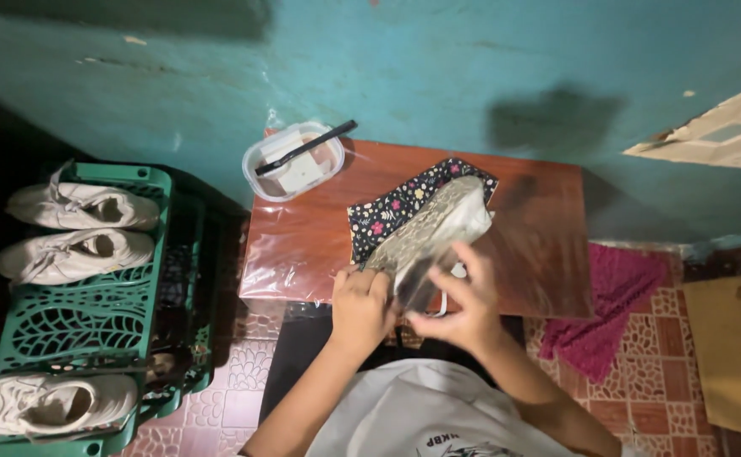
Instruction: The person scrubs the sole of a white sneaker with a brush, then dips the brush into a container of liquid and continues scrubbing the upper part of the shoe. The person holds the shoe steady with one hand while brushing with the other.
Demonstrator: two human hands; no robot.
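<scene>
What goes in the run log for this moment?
left hand: grips shoe | right hand: holds shoe's side | under: floral cloth, wooden table | tub behind

The lowest white shoe (45,402) on the green rack (91,326) is cut off by the left edge. The fingers (438,326) of the right hand (463,305) cover part of the patterned shoe (425,233), and its heel is blurred, perhaps by motion.
</scene>
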